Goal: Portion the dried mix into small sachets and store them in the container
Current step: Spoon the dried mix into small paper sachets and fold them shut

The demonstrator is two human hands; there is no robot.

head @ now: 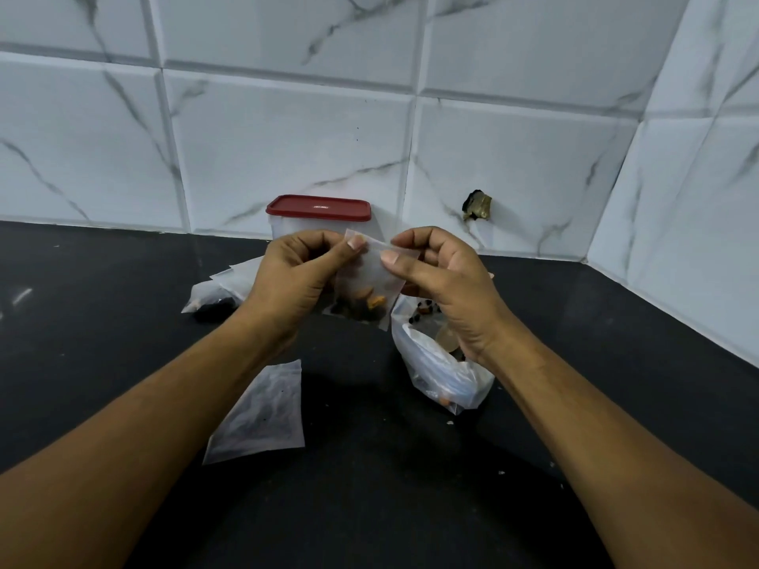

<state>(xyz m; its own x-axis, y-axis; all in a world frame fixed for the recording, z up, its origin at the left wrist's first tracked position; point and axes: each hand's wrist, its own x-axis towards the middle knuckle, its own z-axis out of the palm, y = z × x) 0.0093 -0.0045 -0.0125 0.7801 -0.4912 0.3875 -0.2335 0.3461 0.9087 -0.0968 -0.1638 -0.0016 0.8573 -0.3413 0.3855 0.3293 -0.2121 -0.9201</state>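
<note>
Both hands hold a small clear sachet [365, 293] above the black counter; brown and orange dried pieces sit in its bottom. My left hand [300, 273] pinches the sachet's top left edge. My right hand [439, 281] pinches the top right edge between thumb and forefinger. Under my right hand lies the big clear bag of dried mix [435, 371], its mouth open. The clear container with a red lid [318, 208] stands closed at the wall behind my hands. An empty sachet [263, 412] lies flat near my left forearm.
More sachets [221, 289], one holding dark pieces, lie in a heap left of my hands. The black counter [102, 322] meets a white marble-tiled wall at the back and right. A dark hole [476, 205] marks the wall. Crumbs dot the counter at right.
</note>
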